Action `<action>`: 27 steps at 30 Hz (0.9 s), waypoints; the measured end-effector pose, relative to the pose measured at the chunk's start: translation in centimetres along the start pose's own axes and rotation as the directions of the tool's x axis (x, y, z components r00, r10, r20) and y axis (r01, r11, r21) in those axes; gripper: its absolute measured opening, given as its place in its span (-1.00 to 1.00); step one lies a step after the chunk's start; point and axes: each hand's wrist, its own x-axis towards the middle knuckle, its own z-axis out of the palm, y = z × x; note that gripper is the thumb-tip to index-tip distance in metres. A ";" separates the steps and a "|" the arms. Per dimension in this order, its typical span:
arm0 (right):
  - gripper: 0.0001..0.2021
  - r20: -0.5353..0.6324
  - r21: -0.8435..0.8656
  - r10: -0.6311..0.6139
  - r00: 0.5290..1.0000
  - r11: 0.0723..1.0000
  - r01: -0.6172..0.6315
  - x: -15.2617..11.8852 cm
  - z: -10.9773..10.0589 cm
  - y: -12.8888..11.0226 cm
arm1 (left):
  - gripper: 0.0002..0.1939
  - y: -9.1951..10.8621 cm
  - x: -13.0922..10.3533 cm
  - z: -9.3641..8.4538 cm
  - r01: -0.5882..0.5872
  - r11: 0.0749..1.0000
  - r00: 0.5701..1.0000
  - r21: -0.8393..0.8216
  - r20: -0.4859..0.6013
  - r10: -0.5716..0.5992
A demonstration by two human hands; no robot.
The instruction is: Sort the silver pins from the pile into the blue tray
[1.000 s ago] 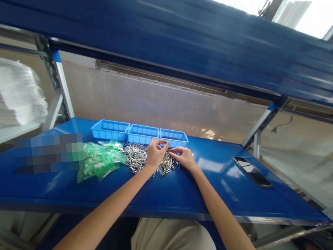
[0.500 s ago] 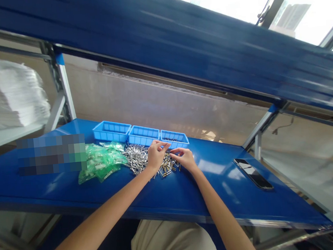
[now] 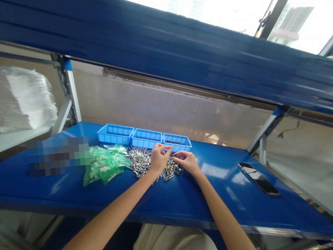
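My left hand (image 3: 159,158) is over the pile of small silver metal pins (image 3: 140,161), thumb and fingertips pinched together. Whatever sits between those fingertips is too small to name. Close on its right, my right hand (image 3: 187,162) also pinches with thumb and forefinger, above brass-and-silver metal pieces (image 3: 169,173); its grip is likewise too fine to make out. The fingertips of both hands nearly meet. Just behind them stands the right blue bin (image 3: 183,147), with small dark parts inside.
Two more blue bins, a middle one (image 3: 147,142) and a left one (image 3: 115,138), line the table's (image 3: 108,197) back. Green plastic bags (image 3: 107,164) lie left of the pins, beside a blurred-out patch. A phone (image 3: 258,179) rests at right. A blue shelf beam (image 3: 158,43) crosses above.
The view has shifted slightly, so everything appears a little lower and to the right. Both hands keep their pinched pose over the pieces.
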 end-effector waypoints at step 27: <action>-0.56 -0.078 0.336 0.246 0.966 0.919 -0.207 0.2 -0.4 -0.6 | -0.71 0.4 -0.4 0.0 0.005 1.000 1.000 -0.025 0.007 -0.005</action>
